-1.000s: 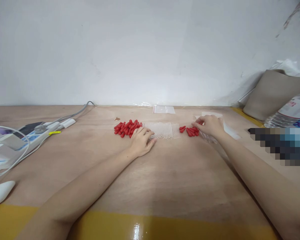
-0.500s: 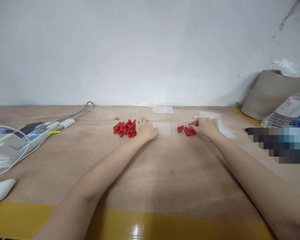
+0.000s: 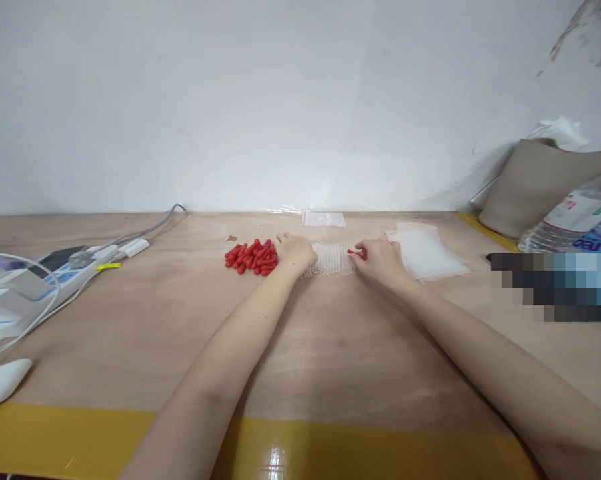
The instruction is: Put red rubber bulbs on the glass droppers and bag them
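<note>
A pile of small red caps lies on the wooden table, far centre. Just right of it sits a row of clear thin tubes. My left hand rests curled between the red pile and the left end of the tubes, touching both; what it grips is hidden. My right hand is closed at the right end of the tubes, with red caps showing at its fingertips. A stack of clear plastic bags lies right of that hand.
A power strip with cables and a white mouse sit at the left. A small clear bag lies by the white wall. A beige bag and water bottles stand at the right. Yellow tape marks the near edge.
My left hand moved up between the red pile and the tubes. My right hand slid left to the tubes' right end, covering the small red group and uncovering the plastic bags.
</note>
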Available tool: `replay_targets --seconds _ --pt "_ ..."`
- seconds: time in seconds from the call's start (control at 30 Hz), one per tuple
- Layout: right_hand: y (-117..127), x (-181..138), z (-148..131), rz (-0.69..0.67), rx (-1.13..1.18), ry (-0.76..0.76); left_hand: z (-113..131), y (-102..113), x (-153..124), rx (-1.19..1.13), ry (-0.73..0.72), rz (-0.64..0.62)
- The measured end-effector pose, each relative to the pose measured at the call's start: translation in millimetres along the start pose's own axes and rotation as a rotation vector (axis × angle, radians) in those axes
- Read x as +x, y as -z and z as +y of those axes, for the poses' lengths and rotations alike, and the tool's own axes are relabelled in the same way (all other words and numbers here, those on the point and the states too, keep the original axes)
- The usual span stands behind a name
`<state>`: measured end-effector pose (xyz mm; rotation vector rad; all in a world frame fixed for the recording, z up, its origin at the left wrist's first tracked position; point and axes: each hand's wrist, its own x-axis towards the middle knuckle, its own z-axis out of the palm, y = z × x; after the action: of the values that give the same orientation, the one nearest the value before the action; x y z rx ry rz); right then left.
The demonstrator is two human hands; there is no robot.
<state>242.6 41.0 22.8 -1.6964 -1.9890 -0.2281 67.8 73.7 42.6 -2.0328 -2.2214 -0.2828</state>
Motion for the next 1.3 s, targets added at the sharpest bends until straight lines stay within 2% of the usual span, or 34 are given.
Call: replay_targets --seconds 0.17,0.27,0.33,0.4,0.5,0.53,0.6,0.67,0.73,0.8,1.0,1.3 --pt "-16 -15 -17 0.042 0.033 0.099 5 -4 2 -0.021 0.034 0.007" --pt "-20 -20 -20 0.162 0.067 0.145 3 -3 3 -0.039 0.031 0.018" --pt "-21 -22 -21 0.235 0.117 0.162 0 0 3 -0.064 -0.02 0.034" --pt "-20 -23 -22 0.249 0.184 0.17 -6 6 -1 -0.104 -0.109 0.044" --pt "-20 -26 -25 0.191 0.299 0.198 -26 10 -15 -0.17 -0.267 0.051" --pt "-20 -28 -26 0.177 0.338 0.218 -35 9 -21 -0.199 -0.361 0.061" --pt "-21 -30 -29 0.159 0.402 0.273 -55 3 -34 -0.284 -0.655 0.176" --pt "-22 -33 -32 0.141 0.439 0.319 -73 -8 -44 -0.339 -0.771 0.299" --pt "-21 -35 -35 0.109 0.465 0.343 -85 -19 -50 -0.392 -0.8 0.406" --pt "-20 -37 -37 0.074 0.488 0.342 -90 -27 -52 -0.426 -0.818 0.45" --pt "-20 -39 -38 -0.017 0.531 0.308 -84 -33 -51 -0.43 -0.874 0.472" --pt "-17 -39 -38 -0.065 0.565 0.325 -82 -30 -54 -0.395 -0.903 0.455"
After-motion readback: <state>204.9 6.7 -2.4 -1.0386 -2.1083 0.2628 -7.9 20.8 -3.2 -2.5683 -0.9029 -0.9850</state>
